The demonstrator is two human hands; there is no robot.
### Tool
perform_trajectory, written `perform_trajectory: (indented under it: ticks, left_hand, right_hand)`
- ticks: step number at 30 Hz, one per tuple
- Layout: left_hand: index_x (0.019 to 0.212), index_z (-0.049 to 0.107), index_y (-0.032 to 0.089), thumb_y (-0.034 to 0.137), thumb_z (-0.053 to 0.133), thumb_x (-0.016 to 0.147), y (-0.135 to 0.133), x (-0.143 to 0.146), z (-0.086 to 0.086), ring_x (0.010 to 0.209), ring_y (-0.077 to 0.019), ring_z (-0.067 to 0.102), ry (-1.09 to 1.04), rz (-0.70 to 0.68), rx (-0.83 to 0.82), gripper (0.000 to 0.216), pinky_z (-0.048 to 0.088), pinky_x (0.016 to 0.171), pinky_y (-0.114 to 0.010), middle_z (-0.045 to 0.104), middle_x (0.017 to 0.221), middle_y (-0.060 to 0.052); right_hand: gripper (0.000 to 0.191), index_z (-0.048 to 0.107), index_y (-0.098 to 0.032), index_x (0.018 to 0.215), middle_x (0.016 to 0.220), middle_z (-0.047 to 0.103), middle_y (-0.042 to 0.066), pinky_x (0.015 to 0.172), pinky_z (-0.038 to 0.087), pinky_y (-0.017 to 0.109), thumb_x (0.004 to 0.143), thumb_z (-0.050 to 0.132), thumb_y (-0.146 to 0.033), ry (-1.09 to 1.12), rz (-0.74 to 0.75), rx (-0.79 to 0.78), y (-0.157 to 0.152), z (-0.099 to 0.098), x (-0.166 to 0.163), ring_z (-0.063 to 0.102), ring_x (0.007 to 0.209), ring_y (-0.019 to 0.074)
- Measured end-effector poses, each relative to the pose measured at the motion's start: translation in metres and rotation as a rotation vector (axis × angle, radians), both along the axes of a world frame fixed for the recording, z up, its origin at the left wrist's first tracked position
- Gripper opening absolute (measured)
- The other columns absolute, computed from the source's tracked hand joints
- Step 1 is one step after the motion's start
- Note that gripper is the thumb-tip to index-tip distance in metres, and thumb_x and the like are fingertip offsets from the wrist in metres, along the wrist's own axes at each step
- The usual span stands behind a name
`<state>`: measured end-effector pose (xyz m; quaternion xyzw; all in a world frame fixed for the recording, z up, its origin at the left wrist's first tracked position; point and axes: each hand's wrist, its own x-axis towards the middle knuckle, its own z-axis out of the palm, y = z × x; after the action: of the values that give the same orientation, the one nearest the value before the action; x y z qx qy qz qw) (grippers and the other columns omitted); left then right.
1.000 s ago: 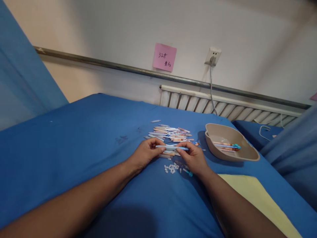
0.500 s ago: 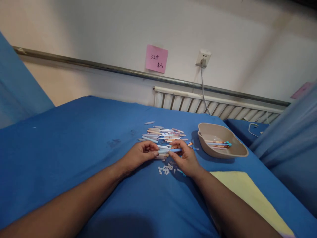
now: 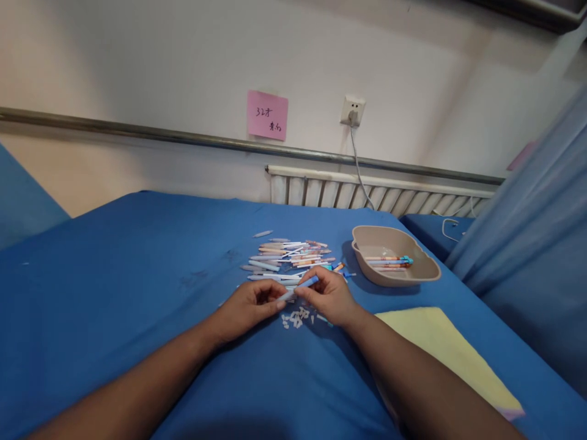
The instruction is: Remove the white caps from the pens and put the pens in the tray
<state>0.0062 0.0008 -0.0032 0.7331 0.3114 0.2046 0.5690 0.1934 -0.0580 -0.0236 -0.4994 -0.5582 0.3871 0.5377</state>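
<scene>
Between my two hands is a pen (image 3: 308, 282) with a pale grip end and a blue barrel, slanting up to the right. My left hand (image 3: 250, 307) pinches the pale lower end between thumb and fingers. The blue part is held in the fingertips of my right hand (image 3: 329, 297). Just beyond my hands lies a pile of pen parts (image 3: 270, 257), with pale barrels and thin white refills. A cluster of small white pieces (image 3: 297, 317) lies on the blue cloth, below the pen. Whether the two pen sections are fully joined I cannot tell.
To the right stands a beige basin (image 3: 433, 269) with several pens (image 3: 389, 261) inside. A folded yellow cloth (image 3: 431, 333) lies nearer, beside my right forearm. Behind the blue-covered table (image 3: 137, 263) are a radiator (image 3: 330, 188) and a wall socket (image 3: 353, 111) with a cable.
My hands have drawn the pen nearer to me, off the pile. It was about level and now tilts up to the right. The camera view has shifted slightly.
</scene>
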Motion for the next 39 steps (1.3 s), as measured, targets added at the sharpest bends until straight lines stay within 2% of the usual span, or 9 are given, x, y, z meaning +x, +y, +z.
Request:
perform_trajectory:
  ticks: [8,11,15,17,23,29,32,36,39]
  left_hand:
    - [0.083,0.065,0.016,0.039,0.064,0.077,-0.013,0.006,0.003,0.060,-0.0102,0.050,-0.029,-0.036,-0.122,0.024,0.040,0.058,-0.022,0.058,0.070,0.001]
    - [0.080,0.062,0.015,0.044,0.060,0.080,-0.007,0.006,-0.001,0.053,-0.0085,0.048,-0.058,0.003,-0.181,0.029,0.038,0.053,-0.021,0.058,0.068,0.001]
    - [0.074,0.059,0.014,0.047,0.054,0.083,0.001,0.006,-0.004,0.044,-0.0074,0.041,-0.049,0.037,-0.232,0.034,0.031,0.045,-0.019,0.050,0.053,0.003]
    - [0.074,0.058,0.015,0.046,0.055,0.083,0.002,0.007,-0.005,0.044,-0.0071,0.040,-0.060,0.056,-0.263,0.033,0.030,0.043,-0.019,0.050,0.053,0.003]
    - [0.074,0.057,0.015,0.044,0.060,0.080,0.002,0.009,-0.003,0.042,-0.0060,0.041,-0.111,0.091,-0.340,0.031,0.030,0.041,-0.019,0.056,0.060,0.001]
    - [0.074,0.059,0.013,0.044,0.059,0.080,0.002,0.006,-0.004,0.041,-0.0051,0.040,-0.115,0.058,-0.318,0.032,0.029,0.041,-0.019,0.056,0.056,0.001]
    - [0.077,0.058,0.014,0.044,0.061,0.080,0.000,0.005,-0.004,0.043,-0.0052,0.043,-0.118,0.069,-0.303,0.030,0.031,0.042,-0.018,0.060,0.063,0.000]
    - [0.085,0.057,0.015,0.041,0.068,0.073,-0.001,0.005,-0.003,0.049,-0.0068,0.049,-0.107,0.109,-0.265,0.030,0.034,0.043,-0.018,0.063,0.070,0.000]
    - [0.086,0.058,0.015,0.039,0.070,0.071,0.000,0.005,-0.004,0.049,-0.0071,0.050,-0.066,0.109,-0.231,0.030,0.036,0.044,-0.018,0.064,0.069,0.000]
  right_hand:
    - [0.026,0.057,-0.018,0.072,0.059,0.058,-0.003,0.048,0.037,0.019,0.077,0.063,-0.042,-0.220,0.092,0.066,-0.006,0.007,0.003,0.050,0.051,0.0086]
    - [0.032,0.055,-0.018,0.068,0.056,0.057,-0.003,0.045,0.037,0.019,0.083,0.053,-0.045,-0.194,0.131,-0.060,-0.005,0.015,0.024,0.048,0.046,0.0078]
    - [0.029,0.052,-0.018,0.060,0.049,0.055,-0.006,0.038,0.031,0.018,0.071,0.066,-0.041,-0.314,0.334,-0.384,-0.010,0.024,0.057,0.043,0.037,0.0063]
    - [0.023,0.056,-0.018,0.059,0.049,0.055,-0.006,0.039,0.031,0.018,0.067,0.070,-0.034,-0.461,0.400,-0.450,-0.015,0.027,0.064,0.045,0.039,0.0069]
    - [0.019,0.060,-0.021,0.052,0.047,0.053,-0.004,0.040,0.021,0.021,0.050,0.079,-0.018,-0.914,0.201,-0.191,-0.025,0.029,0.047,0.041,0.042,0.0081]
    - [0.015,0.061,-0.021,0.061,0.057,0.058,0.000,0.046,0.021,0.024,0.057,0.076,-0.018,-1.050,0.134,-0.154,-0.025,0.023,0.043,0.046,0.049,0.0111]
    - [0.010,0.060,-0.021,0.066,0.059,0.060,-0.001,0.048,0.027,0.023,0.065,0.069,-0.020,-0.915,0.182,-0.131,-0.019,0.015,0.046,0.048,0.052,0.0116]
    - [0.011,0.054,-0.021,0.080,0.061,0.060,-0.004,0.055,0.040,0.022,0.075,0.061,-0.027,-0.317,0.196,-0.103,-0.008,0.008,0.046,0.056,0.057,0.0120]
    - [0.020,0.053,-0.020,0.081,0.062,0.059,-0.004,0.058,0.045,0.024,0.072,0.066,-0.033,-0.011,0.159,-0.063,-0.003,0.012,0.044,0.058,0.058,0.0117]
